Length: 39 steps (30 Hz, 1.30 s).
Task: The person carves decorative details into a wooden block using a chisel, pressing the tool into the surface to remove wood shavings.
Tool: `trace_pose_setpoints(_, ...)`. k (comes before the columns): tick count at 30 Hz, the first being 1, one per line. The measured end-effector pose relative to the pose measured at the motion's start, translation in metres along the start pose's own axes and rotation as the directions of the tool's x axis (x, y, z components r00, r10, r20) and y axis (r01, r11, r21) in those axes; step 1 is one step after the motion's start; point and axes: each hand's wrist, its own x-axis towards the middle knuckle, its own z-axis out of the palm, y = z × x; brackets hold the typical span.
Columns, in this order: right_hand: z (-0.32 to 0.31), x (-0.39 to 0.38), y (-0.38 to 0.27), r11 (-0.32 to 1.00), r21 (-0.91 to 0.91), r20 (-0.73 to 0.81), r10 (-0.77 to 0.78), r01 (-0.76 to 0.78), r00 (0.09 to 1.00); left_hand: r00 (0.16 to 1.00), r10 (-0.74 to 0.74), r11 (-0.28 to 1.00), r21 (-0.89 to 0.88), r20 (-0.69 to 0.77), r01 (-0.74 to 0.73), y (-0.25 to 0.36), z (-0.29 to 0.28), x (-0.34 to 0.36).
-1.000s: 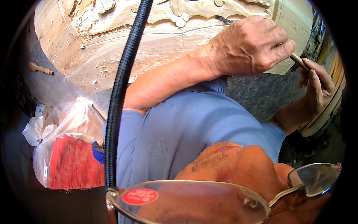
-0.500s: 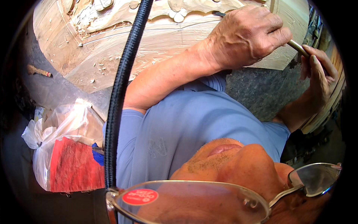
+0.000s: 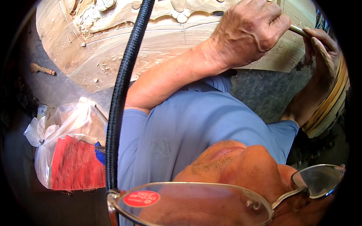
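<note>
My left hand (image 3: pixel 250 32) is closed around the shaft of a slim carving chisel (image 3: pixel 299 30), above a pale carved wooden panel (image 3: pixel 158 45). A bit of its dark blade shows past the left side of this hand, close to the panel's scalloped relief edge. At the far right, my right hand (image 3: pixel 323 47) grips the chisel's other end, thumb and fingers pressed about it. The relief has a small flower shape, and a drawn line runs along below the carving. My left hand hides the middle of the chisel.
Wood shavings lie scattered on the panel. To the left are a short wooden stick (image 3: pixel 42 69), a clear plastic bag (image 3: pixel 81 120) and a red cloth-like sheet (image 3: pixel 77 165). Curved wooden boards (image 3: pixel 328 101) stand at the right. A black braided cable (image 3: pixel 126 75) crosses the view.
Both hands have shifted a little farther up in the view, and the chisel lies at a flatter slant. Less of its blade shows beside my left hand.
</note>
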Motion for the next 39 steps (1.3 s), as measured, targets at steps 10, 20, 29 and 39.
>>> trace_pose_setpoints(10,-0.011,-0.032,0.003,0.943,0.056,0.050,-0.332,0.329,0.942,0.968,0.213,0.962,0.201,-0.136,-0.183,0.033,0.005,-0.003)
trace_pose_setpoints(20,0.014,-0.050,-0.004,0.956,0.055,-0.017,-0.289,0.289,0.957,0.978,0.168,0.982,0.105,-0.126,-0.155,0.031,0.014,-0.005)
trace_pose_setpoints(29,0.017,-0.033,-0.016,0.974,-0.118,0.002,-0.196,0.195,0.981,0.987,0.063,0.996,0.075,-0.147,-0.052,0.019,0.005,-0.005)
trace_pose_setpoints(39,0.005,-0.001,-0.022,0.988,-0.138,0.065,-0.058,0.067,0.996,0.980,0.027,0.989,0.148,-0.198,0.003,0.010,0.003,0.000)
